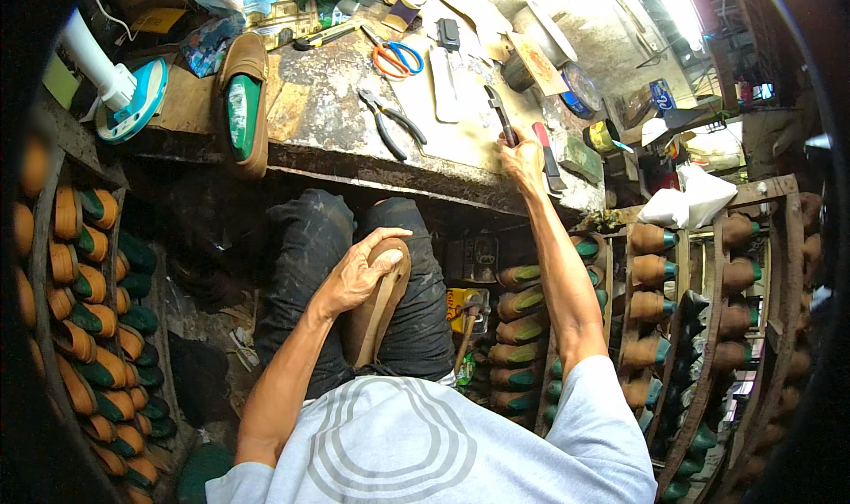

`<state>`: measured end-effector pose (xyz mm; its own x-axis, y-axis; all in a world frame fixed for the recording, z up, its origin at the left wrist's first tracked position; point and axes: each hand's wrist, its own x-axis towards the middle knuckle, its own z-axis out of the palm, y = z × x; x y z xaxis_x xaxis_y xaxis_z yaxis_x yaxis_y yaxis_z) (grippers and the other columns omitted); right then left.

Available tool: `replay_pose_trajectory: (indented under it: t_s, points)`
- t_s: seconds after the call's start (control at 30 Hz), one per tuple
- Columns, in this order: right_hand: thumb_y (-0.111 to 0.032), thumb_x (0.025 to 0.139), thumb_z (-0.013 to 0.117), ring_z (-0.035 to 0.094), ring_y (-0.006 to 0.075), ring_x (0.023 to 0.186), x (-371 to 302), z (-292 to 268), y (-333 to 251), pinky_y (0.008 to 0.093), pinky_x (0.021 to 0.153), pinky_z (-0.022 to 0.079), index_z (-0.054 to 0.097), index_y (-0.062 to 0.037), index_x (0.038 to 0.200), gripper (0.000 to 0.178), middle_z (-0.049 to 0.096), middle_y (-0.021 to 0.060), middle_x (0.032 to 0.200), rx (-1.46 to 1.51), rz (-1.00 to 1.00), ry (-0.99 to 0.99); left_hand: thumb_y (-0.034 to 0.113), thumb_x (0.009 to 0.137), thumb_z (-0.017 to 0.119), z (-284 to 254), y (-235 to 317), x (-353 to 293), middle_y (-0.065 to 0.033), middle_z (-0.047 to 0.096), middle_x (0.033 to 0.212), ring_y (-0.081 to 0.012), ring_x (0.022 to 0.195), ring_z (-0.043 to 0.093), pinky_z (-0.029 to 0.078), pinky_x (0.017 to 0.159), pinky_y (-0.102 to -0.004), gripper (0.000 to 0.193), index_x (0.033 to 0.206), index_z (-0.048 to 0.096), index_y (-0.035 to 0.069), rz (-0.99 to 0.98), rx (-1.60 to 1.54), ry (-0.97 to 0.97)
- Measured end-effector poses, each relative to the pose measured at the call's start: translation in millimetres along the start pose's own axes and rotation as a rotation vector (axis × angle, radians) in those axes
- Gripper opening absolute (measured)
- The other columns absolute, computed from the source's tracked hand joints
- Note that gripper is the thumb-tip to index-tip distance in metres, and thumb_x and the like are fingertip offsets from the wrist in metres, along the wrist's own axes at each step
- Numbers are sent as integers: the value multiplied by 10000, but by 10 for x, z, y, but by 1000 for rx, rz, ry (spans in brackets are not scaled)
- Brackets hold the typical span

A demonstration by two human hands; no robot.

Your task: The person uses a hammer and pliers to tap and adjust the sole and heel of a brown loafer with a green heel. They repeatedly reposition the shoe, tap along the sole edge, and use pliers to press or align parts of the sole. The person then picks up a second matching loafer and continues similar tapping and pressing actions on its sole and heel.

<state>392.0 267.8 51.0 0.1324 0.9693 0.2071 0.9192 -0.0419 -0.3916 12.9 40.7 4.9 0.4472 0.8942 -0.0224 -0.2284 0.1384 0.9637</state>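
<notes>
Shoe (pixel 382 298) in the lap, dark tool (pixel 497 105) in the right hand (pixel 522 160)

From where I stand, the left hand (pixel 356 278) has the shoe pinched at its far end, thumb pressed on the upturned face and the other fingers round the edge. The shoe lies lengthwise between the thighs, over dark trousers (pixel 301 247). The right hand is stretched out over the counter (pixel 319 105), fingers wrapped about the tool's handle; whether the tool rests on the surface I can't tell.

Just right of that hand lies a red-handled knife (pixel 545 150). To its left is a white slab (pixel 445 86), then dark pliers (pixel 390 125) with their handles apart, and beyond them orange and blue scissors (pixel 397 59). A tan loafer (pixel 244 114) with a green insert sits at the counter's near edge, beside a lamp (pixel 133 101) with a white neck and teal base.

Lower down, racks of shoes stand on both sides, the left rack (pixel 118 278) mostly tan and green.
</notes>
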Motion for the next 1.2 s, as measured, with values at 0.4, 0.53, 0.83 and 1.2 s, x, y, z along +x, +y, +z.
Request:
replay_pose_trajectory:
  t_s: [0.4, 0.53, 0.83, 1.2]
  points:
    - [-280, 1133, 730, 625, 197, 658, -723, -74, -688, 429, 620, 511, 727, 7, 1108, 288, 701, 46, 776, 153, 75, -168, 357, 1177, 673, 142, 18, 57, -116, 756, 1344, -218, 1266, 696, 536, 1158, -407, 470, 1554, 672, 77, 91, 98, 12]
    - [-196, 1151, 768, 598, 68, 653, -1917, -291, -1199, 257, 547, 470, 732, -57, 1115, 148, 716, 0, 857, 925, 321, -490, 240, 1170, 691, 200, 8, 82, -98, 747, 1377, -198, 1286, 685, 543, 1161, -390, 409, 1542, 668, 70, -6, 88, -20]
    - [-185, 1156, 769, 530, 43, 617, -2475, -277, -1549, 247, 529, 414, 719, -19, 1089, 186, 608, -38, 789, 1029, 439, -511, 128, 1152, 685, 306, 58, 74, -126, 764, 1440, -215, 1317, 719, 580, 1156, -398, 397, 1543, 656, 65, -16, 22, -41]
    - [-175, 1140, 780, 539, 25, 683, -2414, -239, -1576, 239, 582, 435, 750, -25, 1138, 153, 626, -58, 814, 751, 330, -537, 122, 1165, 657, 292, -25, 90, -140, 779, 1373, -228, 1275, 735, 583, 1143, -408, 355, 1515, 642, 66, 43, 125, -12]
